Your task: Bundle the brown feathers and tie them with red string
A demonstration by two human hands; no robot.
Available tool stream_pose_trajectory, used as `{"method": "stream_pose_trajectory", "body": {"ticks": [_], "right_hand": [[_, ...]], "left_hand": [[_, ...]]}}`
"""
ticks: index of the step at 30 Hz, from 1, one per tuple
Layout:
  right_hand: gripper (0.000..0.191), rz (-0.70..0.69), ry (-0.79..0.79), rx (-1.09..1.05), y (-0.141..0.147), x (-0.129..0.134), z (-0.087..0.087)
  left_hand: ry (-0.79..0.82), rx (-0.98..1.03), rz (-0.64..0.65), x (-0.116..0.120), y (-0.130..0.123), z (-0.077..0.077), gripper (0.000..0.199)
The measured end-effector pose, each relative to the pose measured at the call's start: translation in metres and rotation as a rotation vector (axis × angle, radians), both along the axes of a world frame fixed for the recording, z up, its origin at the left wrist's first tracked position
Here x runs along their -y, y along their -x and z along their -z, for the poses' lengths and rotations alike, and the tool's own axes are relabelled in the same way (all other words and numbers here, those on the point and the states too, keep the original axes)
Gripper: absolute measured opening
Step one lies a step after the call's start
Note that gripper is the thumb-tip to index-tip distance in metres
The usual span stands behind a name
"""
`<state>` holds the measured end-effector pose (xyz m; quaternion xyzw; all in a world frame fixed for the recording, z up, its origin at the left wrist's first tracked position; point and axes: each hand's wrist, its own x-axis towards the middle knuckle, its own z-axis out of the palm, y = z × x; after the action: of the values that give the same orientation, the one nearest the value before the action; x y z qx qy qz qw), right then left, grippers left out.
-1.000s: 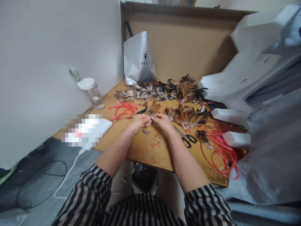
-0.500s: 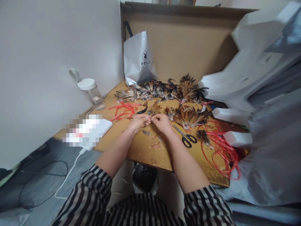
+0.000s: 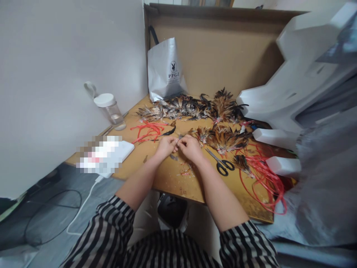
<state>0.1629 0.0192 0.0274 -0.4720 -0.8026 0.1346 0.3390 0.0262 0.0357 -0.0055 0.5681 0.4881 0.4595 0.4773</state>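
Observation:
My left hand point(image 3: 167, 145) and my right hand point(image 3: 190, 147) meet over the wooden table, fingertips pinched close together. A small tuft of feathers point(image 3: 180, 136) shows at the pinched tips; the rest of it is hidden by my fingers. Just beyond my right hand lies a bunch of brown feathers point(image 3: 203, 134), beside a larger brown feather bundle point(image 3: 227, 139). Black-handled scissors point(image 3: 222, 163) rest to the right of my right wrist. Left of my hands are red strips point(image 3: 147, 130) and a dark feather point(image 3: 170, 131). Scraps of red and fluff point(image 3: 186, 170) lie below my hands.
A long row of feather bundles point(image 3: 184, 106) runs along the back, before a silver bag point(image 3: 164, 70). At left stand a lidded bottle point(image 3: 110, 109) and a white device point(image 3: 125, 149) with a cable. Tangled red strips point(image 3: 264, 178) and white foam point(image 3: 281, 165) are at right.
The brown feathers that fanned out above my fingertips have swung right, partly behind my right hand. My right hand has turned slightly inward over the left fingertips. The view has shifted a little.

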Motion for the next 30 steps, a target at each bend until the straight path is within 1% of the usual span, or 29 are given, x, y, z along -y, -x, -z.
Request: {"method": "stream_pose_trajectory", "body": {"ticks": [4,6,8,9,11,13,14,15,16,18,21,23,25,27,30], "right_hand": [[0.021,-0.003,-0.082,0.097,-0.005,0.006,-0.010],[0.018,-0.019,-0.098,0.091,-0.010,0.004,-0.013],[0.016,-0.052,-0.073,0.047,-0.017,0.000,-0.014],[0.016,-0.069,-0.045,0.006,-0.021,-0.004,-0.014],[0.017,-0.142,0.074,-0.107,-0.030,-0.010,-0.012],[0.018,-0.194,0.242,-0.268,-0.039,-0.016,-0.010],[0.020,-0.221,0.345,-0.350,-0.042,-0.018,-0.008],[0.022,-0.245,0.430,-0.425,-0.044,-0.019,-0.007],[0.023,-0.257,0.484,-0.488,-0.045,-0.020,-0.006],[0.023,-0.248,0.516,-0.552,-0.043,-0.020,-0.003],[0.023,-0.195,0.459,-0.539,-0.032,-0.019,-0.001],[0.023,-0.174,0.381,-0.499,-0.022,-0.017,0.000],[0.022,-0.151,0.277,-0.420,-0.013,-0.013,0.001],[0.018,-0.121,0.158,-0.302,-0.005,-0.007,0.000],[0.017,-0.090,0.004,-0.102,0.002,0.002,-0.003]], "left_hand": [[-0.103,-0.138,0.044,0.002,0.003,0.006,0.016],[-0.146,-0.201,0.087,0.005,0.003,0.005,0.016],[-0.154,-0.220,0.165,0.009,0.003,0.000,0.017],[-0.134,-0.207,0.208,0.012,0.003,-0.003,0.017],[-0.058,-0.152,0.311,0.017,0.002,-0.011,0.020],[-0.011,-0.070,0.412,0.020,0.001,-0.018,0.024],[0.002,-0.024,0.431,0.021,0.001,-0.021,0.025],[0.013,0.034,0.425,0.022,0.001,-0.023,0.025],[0.025,0.101,0.399,0.022,0.001,-0.024,0.025],[0.049,0.254,0.311,0.020,0.001,-0.025,0.024],[0.086,0.441,0.194,0.014,0.001,-0.022,0.022],[0.117,0.501,0.140,0.010,0.002,-0.020,0.021],[0.144,0.523,0.085,0.006,0.003,-0.017,0.018],[0.158,0.488,0.026,0.003,0.004,-0.014,0.014],[0.118,0.293,-0.021,0.001,0.004,-0.010,0.013]]}}
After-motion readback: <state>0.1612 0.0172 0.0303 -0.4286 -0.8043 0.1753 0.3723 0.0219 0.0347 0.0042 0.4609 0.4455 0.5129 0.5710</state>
